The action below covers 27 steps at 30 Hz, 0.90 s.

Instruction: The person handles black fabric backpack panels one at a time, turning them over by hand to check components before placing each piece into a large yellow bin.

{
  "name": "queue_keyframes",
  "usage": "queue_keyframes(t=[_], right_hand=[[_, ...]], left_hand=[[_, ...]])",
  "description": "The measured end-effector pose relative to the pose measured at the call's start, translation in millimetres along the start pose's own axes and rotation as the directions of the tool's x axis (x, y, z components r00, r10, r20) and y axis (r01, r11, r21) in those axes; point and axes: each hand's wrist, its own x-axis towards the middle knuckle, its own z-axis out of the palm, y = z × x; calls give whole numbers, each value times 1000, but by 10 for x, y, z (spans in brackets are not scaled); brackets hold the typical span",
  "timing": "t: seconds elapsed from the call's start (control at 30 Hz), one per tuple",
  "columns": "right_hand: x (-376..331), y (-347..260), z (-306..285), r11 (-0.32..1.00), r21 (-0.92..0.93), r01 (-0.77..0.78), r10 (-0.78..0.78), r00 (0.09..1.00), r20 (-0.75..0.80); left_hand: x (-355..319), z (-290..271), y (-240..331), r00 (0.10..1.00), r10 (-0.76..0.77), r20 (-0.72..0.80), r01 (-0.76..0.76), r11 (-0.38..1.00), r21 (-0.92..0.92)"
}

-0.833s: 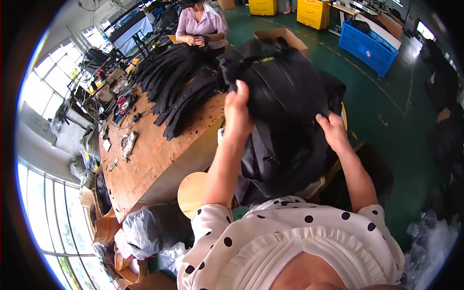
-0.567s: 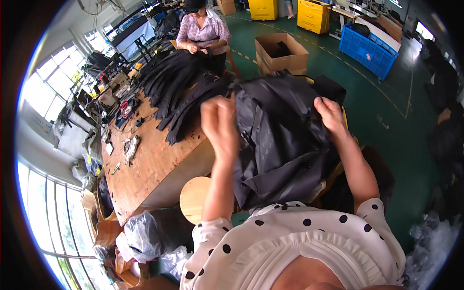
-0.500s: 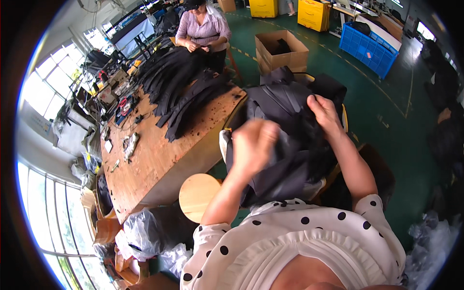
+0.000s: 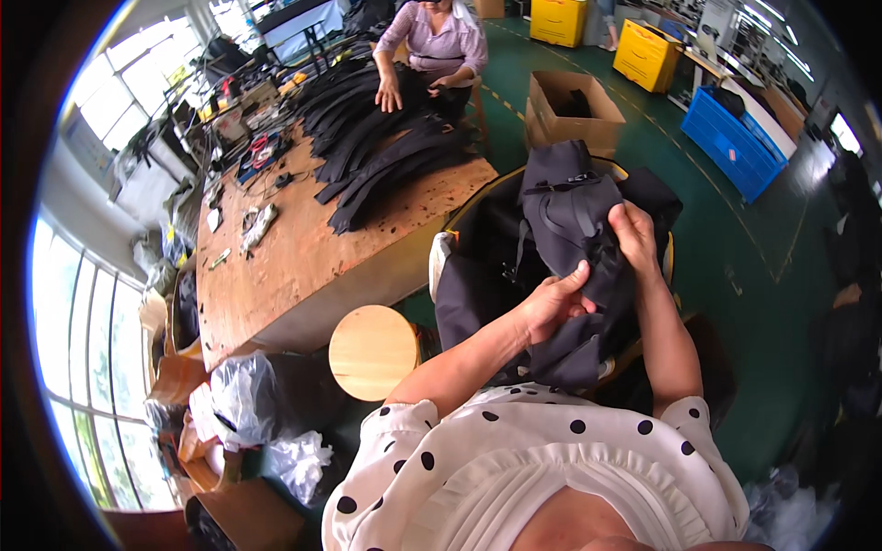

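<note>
Item: dark grey bag point(image 4: 574, 216), raised between my hands, likely for inspection. Left hand point(image 4: 549, 308) closed on its lower fabric; right hand point(image 4: 632, 236) pinches a strap point(image 4: 602, 253) above. Wooden table point(image 4: 285, 266) left of them.

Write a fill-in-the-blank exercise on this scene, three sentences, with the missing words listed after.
1. Both hands, the left hand and the right hand, grip a ____ backpack.
2. The round wooden stool stands beside the ____ edge of the wooden table.
3. Across the table, a co-worker rests a hand on a pile of black ____.

Missing words: black; near; straps
</note>
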Motion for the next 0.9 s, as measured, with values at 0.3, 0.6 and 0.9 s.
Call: queue_keyframes(t=[0.3,0.6,0.9], right_hand=[[-118,-708,162,813,-575,96,-156,986,-57],[-326,-453,68,546,-837,29,-140,988,-57],[-109,-380,-389,936,24,-351,350,936,28]], left_hand=[[61,-109,615,469,683,-559,-648,697,308],[165,-57,559,534,795,-287,-645,603,470],[-440,-276,944,789,611,67,-612,791,-9]])
